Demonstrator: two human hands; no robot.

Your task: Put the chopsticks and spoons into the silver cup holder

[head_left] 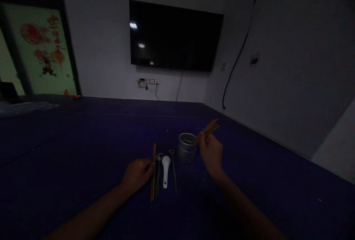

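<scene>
My right hand (211, 153) pinches a bundle of wooden chopsticks (211, 126), tilted, with the lower ends at the rim of a grey metal cup (186, 153). The cup stands upright just left of that hand. My left hand (138, 173) is closed, with thumb and fingertips on a pair of chopsticks (152, 188) lying on the dark blue surface. To the right of this pair lie a metal spoon (159, 166), a white spoon (165, 169) with a hole in its handle, and another long-handled metal spoon (173, 169), roughly side by side.
The blue surface (105, 140) runs back to a wall with a large black television (174, 36) and power sockets (149, 81). A black cable (238, 60) hangs at the right. Clear plastic sheeting (30, 107) and small orange items (72, 95) lie at the far left.
</scene>
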